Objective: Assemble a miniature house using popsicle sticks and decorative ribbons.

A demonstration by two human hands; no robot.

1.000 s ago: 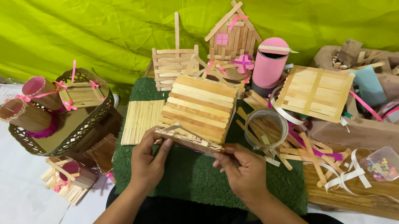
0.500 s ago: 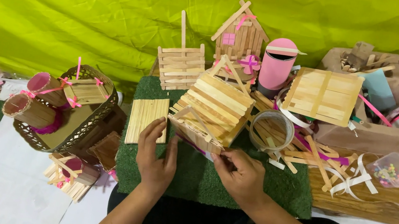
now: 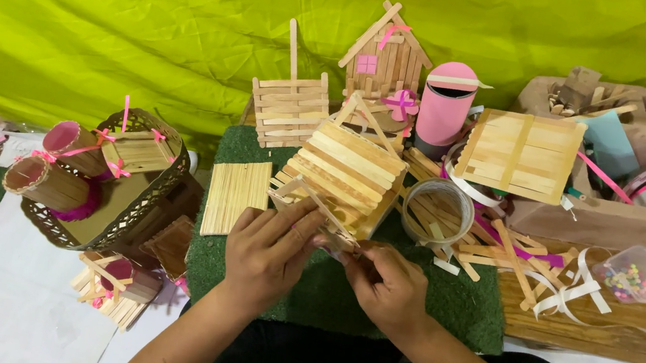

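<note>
On green mat [image 3: 440, 310]: both hands [image 3: 328, 263] clamp tilted stick house [image 3: 345, 178], ridge up-right.

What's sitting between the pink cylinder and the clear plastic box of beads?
In the head view, between the pink cylinder and the bead box lie a flat stick panel and loose craft sticks.

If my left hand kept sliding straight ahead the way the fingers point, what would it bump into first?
Your left hand points up and right, and its fingers already touch the stick house roof that both hands hold. Past that, probably the clear tape roll, though depth is unclear.
</note>
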